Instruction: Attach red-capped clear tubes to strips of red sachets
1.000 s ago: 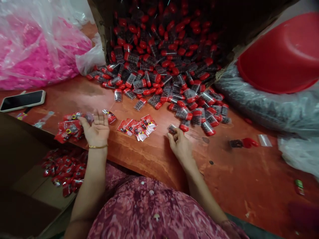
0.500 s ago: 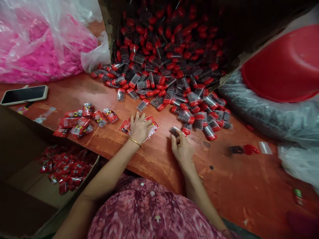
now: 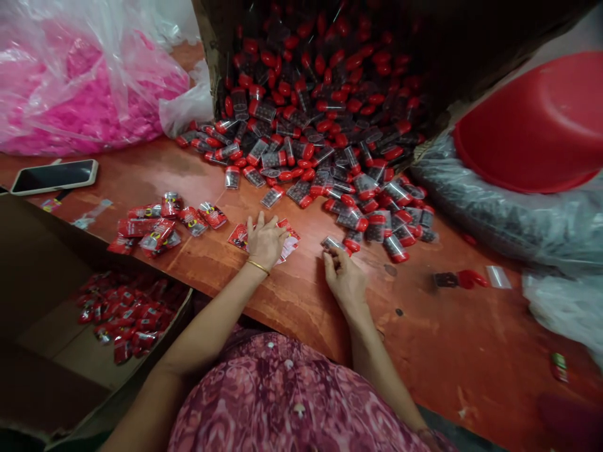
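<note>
My left hand (image 3: 266, 243) lies palm down on the table, fingers spread over several flat red printed sleeves (image 3: 291, 237). The sleeves stick out on both sides of it. My right hand (image 3: 346, 279) is closed in a pinch on a small clear plastic container (image 3: 333, 243) with dark contents, low over the tabletop. Fingers partly hide this container. Just beyond it, a heap of similar red-capped containers (image 3: 282, 157) spills from a cardboard box. Left of my left hand sits a small group of containers wrapped in red printed sleeves (image 3: 157, 233).
A phone (image 3: 54, 177) and a bag of pink pieces (image 3: 85, 94) are at the left. Below the table edge, a carton (image 3: 89, 358) holds wrapped containers. A red tub (image 3: 532, 125) rests on a filled plastic bag (image 3: 480, 216) at right, near a loose opened container (image 3: 445, 280).
The view has shifted slightly. My right hand's fingers have moved a little on the container, which looks turned somewhat. My left hand stays on the sleeves.
</note>
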The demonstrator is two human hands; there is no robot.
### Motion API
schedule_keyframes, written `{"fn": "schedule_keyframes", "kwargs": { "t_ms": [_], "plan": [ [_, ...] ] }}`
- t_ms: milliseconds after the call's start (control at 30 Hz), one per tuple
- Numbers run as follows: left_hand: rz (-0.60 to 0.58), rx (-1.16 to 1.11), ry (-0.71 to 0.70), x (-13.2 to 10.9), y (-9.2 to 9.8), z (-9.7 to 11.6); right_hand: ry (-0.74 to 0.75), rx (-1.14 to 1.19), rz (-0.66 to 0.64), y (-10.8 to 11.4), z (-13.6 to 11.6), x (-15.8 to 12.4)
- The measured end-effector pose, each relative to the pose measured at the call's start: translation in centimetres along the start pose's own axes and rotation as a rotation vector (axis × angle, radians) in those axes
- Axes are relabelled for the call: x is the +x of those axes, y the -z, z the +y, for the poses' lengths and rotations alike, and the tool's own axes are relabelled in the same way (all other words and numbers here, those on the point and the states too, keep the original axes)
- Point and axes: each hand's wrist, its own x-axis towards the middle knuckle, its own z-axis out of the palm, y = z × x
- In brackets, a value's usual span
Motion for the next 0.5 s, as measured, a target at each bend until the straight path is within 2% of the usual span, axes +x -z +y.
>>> {"fn": "schedule_keyframes", "kwargs": {
  "t_ms": [167, 267, 400, 500],
  "plan": [
    [0.006, -0.001, -0.017, 0.5, -0.1, 0.0, -0.003, 0.11, -0.025, 0.4, -0.2, -0.1],
    [0.065, -0.006, -0.026, 0.6, 0.2, -0.2, -0.013, 0.23, -0.007, 0.4, -0.7, -0.2],
    [0.187, -0.074, -0.001, 0.1, 1.5, 0.3, -0.08, 0.544, -0.06, 0.1, -2.6, 0.3],
    [0.211, -0.135, -0.043, -0.7, 2.7, 1.5, -0.17, 0.842, -0.201, -0.2, -4.6, 1.2]
  ]
}}
